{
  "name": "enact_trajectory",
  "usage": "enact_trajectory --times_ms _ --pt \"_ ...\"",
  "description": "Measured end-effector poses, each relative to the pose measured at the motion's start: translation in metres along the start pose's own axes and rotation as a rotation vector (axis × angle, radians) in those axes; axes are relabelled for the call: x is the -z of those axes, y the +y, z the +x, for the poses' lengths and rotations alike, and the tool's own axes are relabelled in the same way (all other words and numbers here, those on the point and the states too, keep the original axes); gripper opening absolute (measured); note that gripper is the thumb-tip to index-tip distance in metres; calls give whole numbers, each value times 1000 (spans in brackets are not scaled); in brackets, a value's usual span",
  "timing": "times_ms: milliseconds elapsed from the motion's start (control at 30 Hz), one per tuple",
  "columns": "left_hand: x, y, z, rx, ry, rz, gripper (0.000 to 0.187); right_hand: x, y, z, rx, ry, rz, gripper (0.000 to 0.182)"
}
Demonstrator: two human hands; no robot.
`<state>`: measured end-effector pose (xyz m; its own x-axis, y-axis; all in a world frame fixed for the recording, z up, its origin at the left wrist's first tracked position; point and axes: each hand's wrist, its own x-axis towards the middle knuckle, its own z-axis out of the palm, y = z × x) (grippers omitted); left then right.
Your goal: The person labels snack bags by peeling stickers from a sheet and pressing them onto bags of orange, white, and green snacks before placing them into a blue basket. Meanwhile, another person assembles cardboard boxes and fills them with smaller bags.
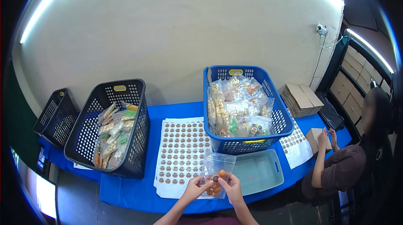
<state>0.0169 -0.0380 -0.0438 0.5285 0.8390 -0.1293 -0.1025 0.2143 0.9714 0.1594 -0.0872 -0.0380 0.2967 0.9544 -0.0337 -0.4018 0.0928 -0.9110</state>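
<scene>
Left hand [194, 189] and right hand [233, 189], fingers [231, 178] closed, pinch a bag [213, 164] of orange balls [216, 190]; blue basket [228, 145] beyond holds filled bags [237, 106].

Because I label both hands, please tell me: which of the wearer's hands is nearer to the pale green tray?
Right. The right hand is by the tray, at its left end in the view, pinching the clear bag; the left hand holds the bag's other side, farther away.

The bag [214, 164] is glossy plastic, the sticker sheet [181, 149] matt paper.
</scene>
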Motion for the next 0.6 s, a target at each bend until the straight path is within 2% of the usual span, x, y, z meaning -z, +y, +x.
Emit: enact_trajectory --times_ms 67,167,233,367,467,600 --pt "-4 10 1 -15 1 60 25 -6 -4 -3 16 27 5 12" --pt "-13 31 -1 60 -26 -35 23 -12 -7 -7 60 54 -29 10" --pt "-17 25 -1 -11 -1 9 23 -9 -5 -7 102 66 -91 10" --pt "-13 23 -3 -110 -30 36 25 -10 -6 -7 80 49 -28 10" --pt "-4 16 -4 -116 -37 89 24 -8 -1 -5 41 15 1 11" --pt "4 3 -1 -245 54 165 23 -9 1 0 -14 -47 5 12"
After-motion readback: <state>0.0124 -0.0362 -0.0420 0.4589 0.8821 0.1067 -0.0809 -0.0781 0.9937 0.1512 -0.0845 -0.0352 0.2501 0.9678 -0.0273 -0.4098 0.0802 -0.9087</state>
